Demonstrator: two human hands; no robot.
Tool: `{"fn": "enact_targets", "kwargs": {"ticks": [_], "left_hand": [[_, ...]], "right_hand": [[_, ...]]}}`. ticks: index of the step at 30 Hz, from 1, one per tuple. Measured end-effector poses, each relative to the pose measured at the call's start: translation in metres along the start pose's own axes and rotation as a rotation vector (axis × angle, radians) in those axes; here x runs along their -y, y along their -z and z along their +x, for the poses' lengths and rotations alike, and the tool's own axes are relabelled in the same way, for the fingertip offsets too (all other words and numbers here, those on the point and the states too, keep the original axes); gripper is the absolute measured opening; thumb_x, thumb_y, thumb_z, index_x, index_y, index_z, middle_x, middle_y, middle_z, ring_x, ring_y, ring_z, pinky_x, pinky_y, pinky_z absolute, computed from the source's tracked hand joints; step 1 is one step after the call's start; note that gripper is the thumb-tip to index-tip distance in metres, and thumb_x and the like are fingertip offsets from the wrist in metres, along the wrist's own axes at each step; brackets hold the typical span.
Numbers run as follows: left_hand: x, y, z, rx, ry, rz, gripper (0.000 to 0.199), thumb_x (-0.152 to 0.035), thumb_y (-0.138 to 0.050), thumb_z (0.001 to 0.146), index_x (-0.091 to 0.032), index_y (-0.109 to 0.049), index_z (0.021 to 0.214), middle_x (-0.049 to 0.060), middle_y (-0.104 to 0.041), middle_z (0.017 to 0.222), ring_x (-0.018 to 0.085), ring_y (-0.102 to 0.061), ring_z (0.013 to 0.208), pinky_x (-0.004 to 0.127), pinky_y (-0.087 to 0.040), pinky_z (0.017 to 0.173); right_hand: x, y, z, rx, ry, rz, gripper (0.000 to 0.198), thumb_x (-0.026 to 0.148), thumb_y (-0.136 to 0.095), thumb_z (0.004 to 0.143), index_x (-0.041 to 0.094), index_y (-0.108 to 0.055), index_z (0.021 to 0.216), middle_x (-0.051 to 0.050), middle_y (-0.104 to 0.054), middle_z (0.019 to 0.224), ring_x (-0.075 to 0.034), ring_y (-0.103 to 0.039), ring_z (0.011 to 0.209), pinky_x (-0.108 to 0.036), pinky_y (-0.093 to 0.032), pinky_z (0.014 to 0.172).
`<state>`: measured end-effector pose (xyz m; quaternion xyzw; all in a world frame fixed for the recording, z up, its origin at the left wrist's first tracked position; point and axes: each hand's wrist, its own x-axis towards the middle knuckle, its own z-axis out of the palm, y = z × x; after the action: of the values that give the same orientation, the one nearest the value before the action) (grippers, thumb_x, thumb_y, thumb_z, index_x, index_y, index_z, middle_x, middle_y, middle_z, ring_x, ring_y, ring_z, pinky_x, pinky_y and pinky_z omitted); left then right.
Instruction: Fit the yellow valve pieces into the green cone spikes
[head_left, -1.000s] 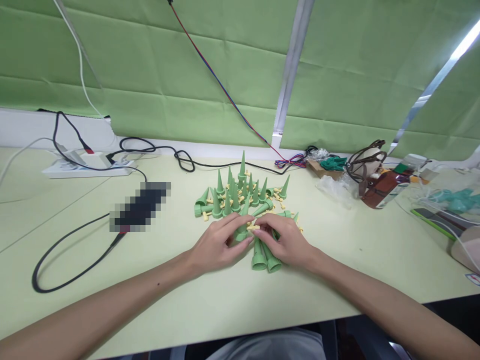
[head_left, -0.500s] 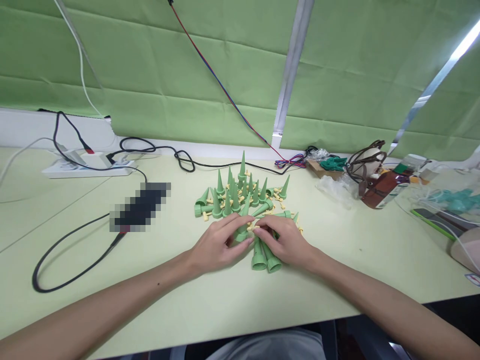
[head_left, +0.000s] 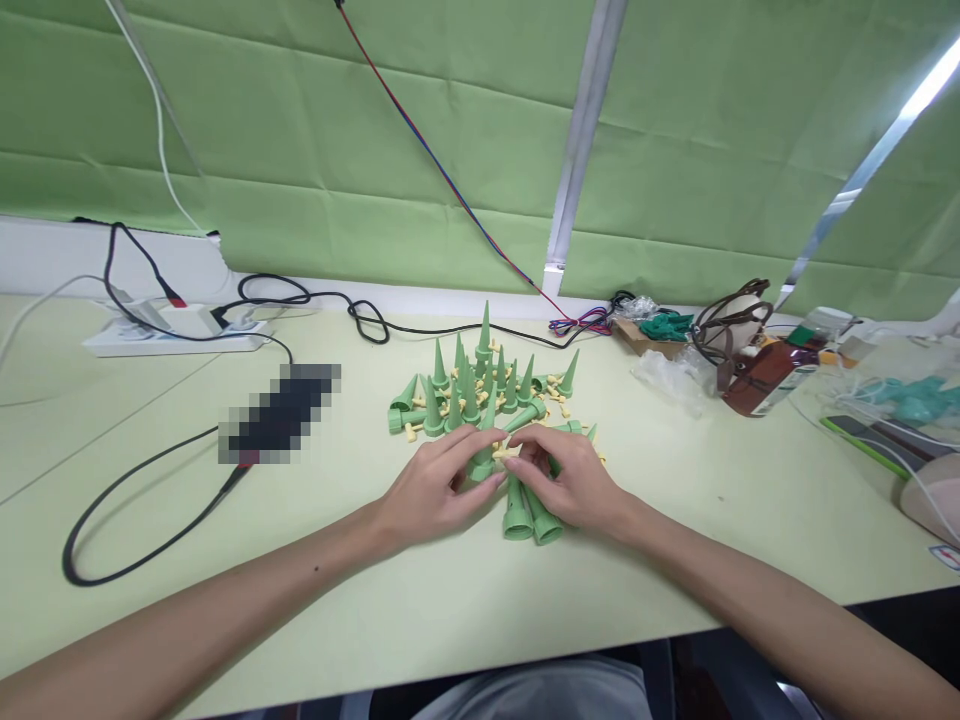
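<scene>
My left hand point(head_left: 439, 482) is closed around the lower part of an upright green plastic watering spike point(head_left: 484, 455), its pointed tip rising above the fingers. A small yellow valve point(head_left: 503, 454) sticks out from the right side of that spike. The thumb and index finger of my right hand point(head_left: 568, 478) are at this valve, one on either side of its outer end. Partly under my right hand, two green spikes point(head_left: 518, 522) lie with their open round ends facing me. Just beyond my hands are several more green spikes point(head_left: 471, 402), some upright, some lying, with yellow valves point(head_left: 411, 433) among them.
To the left lie a pixelated dark device point(head_left: 281, 415) with a black cable and a white power strip point(head_left: 176, 335). On the right are a brown bottle point(head_left: 776, 378), clear plastic wrap point(head_left: 675, 382) and a small cardboard box point(head_left: 646, 338). A green-covered wall point(head_left: 420, 200) backs the table.
My right index finger has lifted slightly away from my right thumb at the yellow valve, showing more of it. My left hand and the spike in it are almost unmoved.
</scene>
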<state>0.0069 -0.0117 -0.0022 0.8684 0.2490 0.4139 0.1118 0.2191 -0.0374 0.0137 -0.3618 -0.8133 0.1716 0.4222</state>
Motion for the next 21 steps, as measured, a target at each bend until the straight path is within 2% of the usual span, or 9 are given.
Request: {"fn": "enact_targets", "kwargs": {"ticks": [10, 17, 21], "left_hand": [[-0.0012, -0.0001, -0.0003, 0.003, 0.000, 0.017, 0.036, -0.024, -0.063, 0.091, -0.020, -0.057, 0.126, 0.001, -0.063, 0.089, 0.005, -0.046, 0.050, 0.019, -0.041, 0.049], [-0.0013, 0.0004, 0.0004, -0.012, -0.004, 0.015, 0.035, -0.023, -0.062, 0.091, -0.019, -0.057, 0.126, 0.002, -0.063, 0.088, 0.005, -0.046, 0.051, 0.019, -0.041, 0.049], [-0.0013, -0.0005, -0.0007, -0.003, -0.005, 0.025, 0.035, -0.024, -0.062, 0.091, -0.020, -0.057, 0.126, 0.002, -0.063, 0.088, 0.005, -0.046, 0.051, 0.019, -0.040, 0.048]], "right_hand": [[-0.0002, -0.0001, 0.0009, 0.000, 0.011, -0.063, 0.018, 0.029, -0.052, 0.100, 0.018, -0.062, 0.090, -0.001, -0.061, 0.071, -0.014, -0.053, 0.063, -0.025, -0.043, 0.062], [-0.0019, -0.0004, -0.0009, 0.013, 0.024, -0.016, 0.012, 0.027, -0.056, 0.098, 0.018, -0.061, 0.102, 0.001, -0.060, 0.071, -0.013, -0.053, 0.060, -0.024, -0.044, 0.060], [-0.0004, 0.0001, 0.0002, 0.031, 0.021, -0.053, 0.016, 0.028, -0.051, 0.100, 0.018, -0.061, 0.093, 0.000, -0.059, 0.070, -0.014, -0.052, 0.061, -0.025, -0.043, 0.061]]}}
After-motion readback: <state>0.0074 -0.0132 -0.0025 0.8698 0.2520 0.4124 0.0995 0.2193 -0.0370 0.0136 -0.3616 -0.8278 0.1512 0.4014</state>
